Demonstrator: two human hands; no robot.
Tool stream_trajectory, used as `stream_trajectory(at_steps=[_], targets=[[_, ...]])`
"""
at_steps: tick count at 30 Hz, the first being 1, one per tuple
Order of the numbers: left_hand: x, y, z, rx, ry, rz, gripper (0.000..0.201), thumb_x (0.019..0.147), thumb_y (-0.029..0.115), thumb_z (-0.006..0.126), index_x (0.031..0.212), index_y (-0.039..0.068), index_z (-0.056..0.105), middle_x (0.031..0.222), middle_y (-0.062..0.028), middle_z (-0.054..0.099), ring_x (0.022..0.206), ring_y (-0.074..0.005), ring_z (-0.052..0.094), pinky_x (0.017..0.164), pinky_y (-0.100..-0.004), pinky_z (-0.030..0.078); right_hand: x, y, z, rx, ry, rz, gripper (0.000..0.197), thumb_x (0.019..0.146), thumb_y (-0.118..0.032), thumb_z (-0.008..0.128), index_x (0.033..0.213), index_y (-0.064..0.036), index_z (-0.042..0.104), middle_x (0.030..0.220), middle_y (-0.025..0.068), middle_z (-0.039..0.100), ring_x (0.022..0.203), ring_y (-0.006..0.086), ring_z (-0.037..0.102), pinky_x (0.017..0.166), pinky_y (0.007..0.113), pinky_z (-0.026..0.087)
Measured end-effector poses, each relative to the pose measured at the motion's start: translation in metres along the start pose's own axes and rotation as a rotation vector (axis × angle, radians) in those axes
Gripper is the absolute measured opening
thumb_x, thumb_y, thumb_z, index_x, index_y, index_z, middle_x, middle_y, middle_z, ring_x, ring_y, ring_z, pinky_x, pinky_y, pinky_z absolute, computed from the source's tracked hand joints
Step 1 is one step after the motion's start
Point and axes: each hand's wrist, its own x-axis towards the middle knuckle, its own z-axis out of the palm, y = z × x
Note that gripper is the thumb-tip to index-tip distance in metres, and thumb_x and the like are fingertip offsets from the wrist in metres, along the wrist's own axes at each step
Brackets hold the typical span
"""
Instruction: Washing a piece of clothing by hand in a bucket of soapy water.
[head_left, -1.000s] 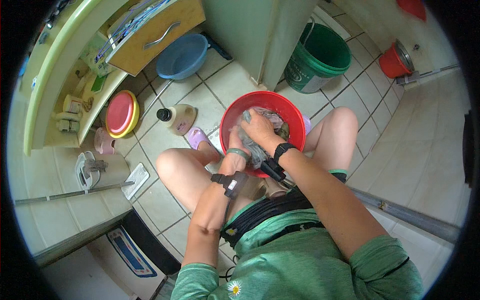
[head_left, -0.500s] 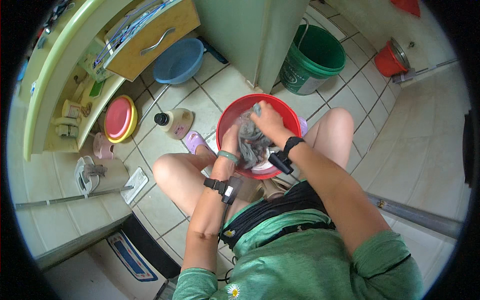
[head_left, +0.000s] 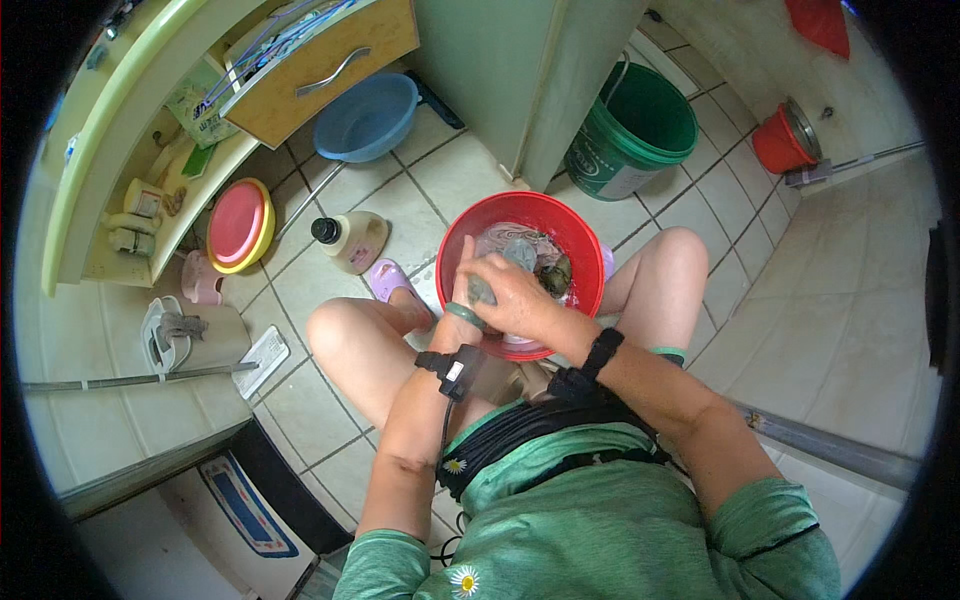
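A red basin (head_left: 590,235) stands between my knees with wet laundry in it. My left hand (head_left: 461,290) is at the basin's left side, one finger pointing up and the others mostly hidden. Across it lies my right hand (head_left: 515,298), its fingers bent against the left. Between the two hands a bit of grey cloth (head_left: 481,291) shows, gripped by both; most of it is covered. Inside the basin lie pale striped cloth (head_left: 530,238) and a dark olive bundle (head_left: 555,276).
A pump-less cream bottle with black cap (head_left: 350,242) stands left of the basin. Beyond are a blue basin (head_left: 366,118), a green bucket (head_left: 625,130) and a small red bucket (head_left: 785,137). Pink and yellow basins (head_left: 240,225) lean by the cabinet, under an open drawer (head_left: 325,75).
The grey cloth, spread loosely in the basin before, is now bunched between my hands. My right hand has moved down and left onto my left hand, exposing the laundry beneath.
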Motion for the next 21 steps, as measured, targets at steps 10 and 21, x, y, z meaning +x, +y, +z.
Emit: stream_trajectory(at_steps=[10, 21], targets=[[0.068, -0.045, -0.032, -0.140, 0.207, -0.005, 0.032, 0.087, 0.038, 0.049, 0.101, 0.011, 0.059, 0.098, -0.0093, 0.064, 0.088, -0.0249, 0.062, 0.079, -0.0415, 0.050, 0.013, 0.065, 0.006, -0.293, 0.037, 0.469, 0.035, 0.086, -0.034, 0.041, 0.082, -0.0065, 0.062, 0.079, 0.0184, 0.063, 0.073, 0.0377, 0.060, 0.069, 0.047, 0.047], [0.043, -0.037, -0.029, -0.128, -0.026, -0.156, 0.037, 0.087, 0.042, 0.046, 0.089, 0.008, 0.060, 0.086, -0.0107, 0.063, 0.076, -0.0242, 0.061, 0.069, -0.0366, 0.051, -0.017, 0.048, 0.022, -0.301, -0.084, 0.287, 0.034, 0.087, -0.032, 0.042, 0.083, -0.0021, 0.057, 0.083, 0.0192, 0.061, 0.075, 0.0374, 0.060, 0.066, 0.049, 0.047]])
